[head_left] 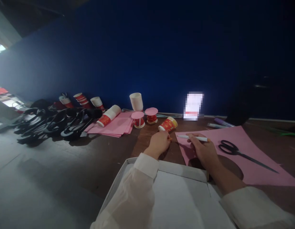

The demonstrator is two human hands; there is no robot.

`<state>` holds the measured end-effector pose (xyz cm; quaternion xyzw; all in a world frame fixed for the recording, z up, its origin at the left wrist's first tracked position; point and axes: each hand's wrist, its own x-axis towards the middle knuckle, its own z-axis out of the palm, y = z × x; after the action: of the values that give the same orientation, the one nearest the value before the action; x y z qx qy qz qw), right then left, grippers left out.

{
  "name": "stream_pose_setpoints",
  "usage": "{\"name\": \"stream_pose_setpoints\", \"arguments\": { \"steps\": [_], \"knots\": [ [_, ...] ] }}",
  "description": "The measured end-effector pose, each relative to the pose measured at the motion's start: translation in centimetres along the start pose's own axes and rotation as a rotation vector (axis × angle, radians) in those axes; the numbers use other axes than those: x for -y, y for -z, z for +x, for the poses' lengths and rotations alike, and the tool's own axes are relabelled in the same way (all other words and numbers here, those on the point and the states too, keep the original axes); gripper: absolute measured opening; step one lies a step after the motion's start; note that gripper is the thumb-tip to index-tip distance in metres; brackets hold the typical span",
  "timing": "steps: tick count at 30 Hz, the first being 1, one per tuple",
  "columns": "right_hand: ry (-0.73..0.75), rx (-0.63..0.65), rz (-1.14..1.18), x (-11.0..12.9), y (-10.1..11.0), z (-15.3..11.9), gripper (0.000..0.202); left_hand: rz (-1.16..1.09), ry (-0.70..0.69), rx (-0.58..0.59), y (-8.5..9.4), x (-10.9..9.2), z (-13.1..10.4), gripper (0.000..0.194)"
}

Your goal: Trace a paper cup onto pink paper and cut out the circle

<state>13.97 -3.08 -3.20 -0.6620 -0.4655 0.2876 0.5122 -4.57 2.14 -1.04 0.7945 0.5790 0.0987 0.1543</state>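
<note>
Right grip [205,152] holds a pen [201,139] near a tipped paper cup [168,124].

Pink sheet [245,143], lower rt, was matt paper; scissors [257,162] blades there looked dull metal; tabletop [147,140], ctr, looked like brown wood.

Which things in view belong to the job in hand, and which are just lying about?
Probably in the job: white pen in right hand, pink sheet, scissors, red paper cup by left hand, pink-topped cups, pink paper stack.

Seemingly just lying about: purple marker, lit screen, unclear dark heap at left.
</note>
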Motion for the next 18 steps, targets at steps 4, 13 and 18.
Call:
{"name": "stream_pose_setpoints", "arguments": {
  "steps": [4,13,18],
  "knots": [
    [0.018,-0.01,-0.042,0.06,0.17,0.17,0.038,-0.058,-0.098,-0.027,-0.23,-0.06,0.09,0.018],
    [0.023,0.016,-0.058,-0.09,0.0,0.4,0.037,-0.102,-0.234,-0.046,-0.36,0.0,0.29,0.02],
    [0.006,0.031,-0.084,-0.21,0.04,0.44,0.04,-0.133,-0.237,-0.033,-0.35,-0.2,0.27,0.022]
  ]
}}
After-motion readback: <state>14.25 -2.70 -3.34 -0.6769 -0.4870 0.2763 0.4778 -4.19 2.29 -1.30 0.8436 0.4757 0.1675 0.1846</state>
